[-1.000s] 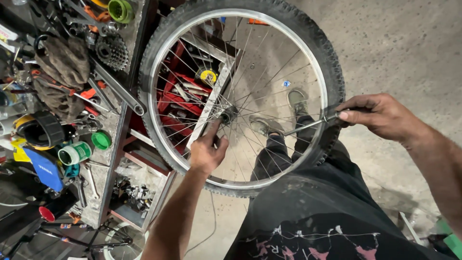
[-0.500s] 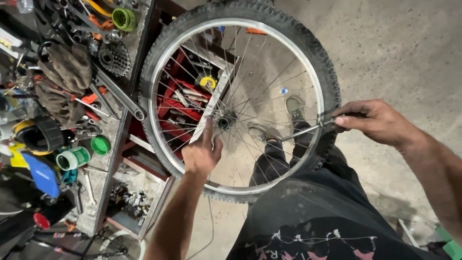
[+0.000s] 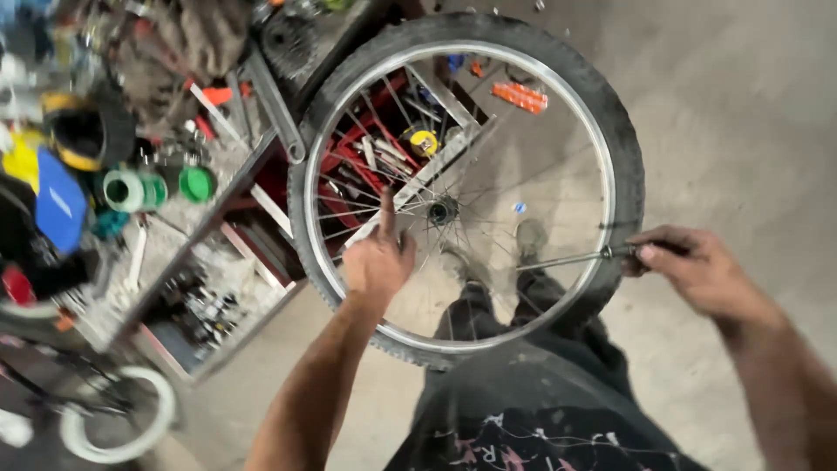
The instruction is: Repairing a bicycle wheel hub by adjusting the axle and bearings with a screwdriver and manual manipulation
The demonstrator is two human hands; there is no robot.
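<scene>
Head view: you stand over a bicycle wheel (image 3: pixel 466 187) held upright in front of your legs, tyre on, silver rim facing you, its lower edge resting against your dark trousers (image 3: pixel 532 384). Your left hand (image 3: pixel 379 257) is on the near face of the wheel, just left of and slightly below the hub (image 3: pixel 442 210); the index finger points up along the spokes and the other fingers are curled in, lying against the spokes, though whether they grip one you cannot tell from this angle. Your right hand (image 3: pixel 697 270) sits just outside the rim on the wheel's right side, fingers closed around the handle of a thin metal tool (image 3: pixel 567 258). The tool's shaft runs leftward from that hand, crosses the tyre and rim, and ends among the spokes to the right of the hub, well apart from your left hand. The wheel thus lies between your two hands, left on its face, right at its edge. Behind the wheel, to your left, a cluttered workbench (image 3: pixel 174 218) carries green tape rolls (image 3: pixel 157 187), a blue container (image 3: pixel 59 202) and loose parts. A red tool rack (image 3: pixel 366 166) shows through the spokes. Bare concrete floor (image 3: pixel 741 113) lies to the right.
</scene>
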